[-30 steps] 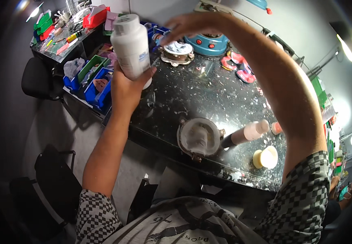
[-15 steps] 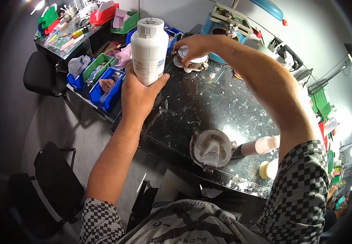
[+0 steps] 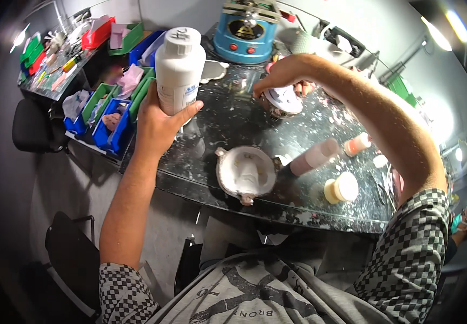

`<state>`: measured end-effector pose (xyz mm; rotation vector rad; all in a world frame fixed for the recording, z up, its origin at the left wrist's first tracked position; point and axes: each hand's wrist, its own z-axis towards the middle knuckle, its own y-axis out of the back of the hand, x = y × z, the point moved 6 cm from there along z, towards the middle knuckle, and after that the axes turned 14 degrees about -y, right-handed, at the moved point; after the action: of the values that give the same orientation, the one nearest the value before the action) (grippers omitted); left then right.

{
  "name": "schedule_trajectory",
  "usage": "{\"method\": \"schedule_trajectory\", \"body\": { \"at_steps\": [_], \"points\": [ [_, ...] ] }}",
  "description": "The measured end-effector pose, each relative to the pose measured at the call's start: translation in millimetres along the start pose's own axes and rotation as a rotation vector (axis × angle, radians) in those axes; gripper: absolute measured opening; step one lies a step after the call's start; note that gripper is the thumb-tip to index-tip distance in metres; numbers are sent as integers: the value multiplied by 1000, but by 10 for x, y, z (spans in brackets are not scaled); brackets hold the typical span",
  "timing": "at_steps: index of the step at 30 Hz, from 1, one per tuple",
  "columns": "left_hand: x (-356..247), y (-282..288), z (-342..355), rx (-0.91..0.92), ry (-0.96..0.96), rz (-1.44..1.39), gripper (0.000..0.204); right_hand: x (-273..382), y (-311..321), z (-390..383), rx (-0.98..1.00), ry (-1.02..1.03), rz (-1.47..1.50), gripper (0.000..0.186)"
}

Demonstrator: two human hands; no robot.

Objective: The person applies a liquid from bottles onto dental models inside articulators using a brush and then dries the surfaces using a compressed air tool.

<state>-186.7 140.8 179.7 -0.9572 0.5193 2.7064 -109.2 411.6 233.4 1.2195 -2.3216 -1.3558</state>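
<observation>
My left hand (image 3: 160, 121) is wrapped round the lower part of a large white plastic bottle (image 3: 179, 73) with a screw cap, held upright over the table's left side. My right hand (image 3: 287, 73) reaches across to the far middle and grips a round metal flask half (image 3: 282, 102) with white plaster in it, thumb and fingers at opposite sides of its rim. Whether that flask touches the table is hard to tell. Nearer me, a second metal flask half (image 3: 246, 171), filled with white plaster around a raised middle, lies face up near the front edge.
Right of the near flask stand a pinkish bottle (image 3: 314, 156), a smaller bottle (image 3: 357, 144) and a cream jar (image 3: 341, 188). A blue machine (image 3: 246, 35) with red knobs is at the back. Blue and green bins (image 3: 112, 127) line the left; a black chair (image 3: 71, 254) stands below.
My right hand has moved right with the flask half from beside the blue machine's base. The left hand still holds the white bottle. The view has shifted, showing more of the table's right side.
</observation>
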Motion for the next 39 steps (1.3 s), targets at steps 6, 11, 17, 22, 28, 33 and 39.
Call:
{"method": "schedule_trajectory", "body": {
  "at_steps": [6, 11, 17, 22, 28, 33, 39],
  "points": [
    [-163, -196, -33, 149, -41, -82, 69, -456, -434, 231, 146, -121, 86, 77],
    [-291, -185, -7, 156, -303, 300, 68, -362, -567, 185, 339, -66, 160, 74],
    [3, -239, -30, 128, -64, 52, 75, -288, -555, -66, 267, -67, 263, 100],
    [86, -214, -52, 125, -47, 9, 69, -727, -68, -984, -405, 109, 183, 82],
    [12, -121, -91, 47, -56, -61, 74, -1537, -788, -1945, -526, 243, 462, 69],
    [-688, 119, -10, -342, -460, 111, 66, -1765, -1668, -1910, -418, 389, 633, 113],
    [-1903, -1245, -141, 538, -375, -27, 84, -1890, -1912, -1537, -389, 313, 877, 69]
  ]
}}
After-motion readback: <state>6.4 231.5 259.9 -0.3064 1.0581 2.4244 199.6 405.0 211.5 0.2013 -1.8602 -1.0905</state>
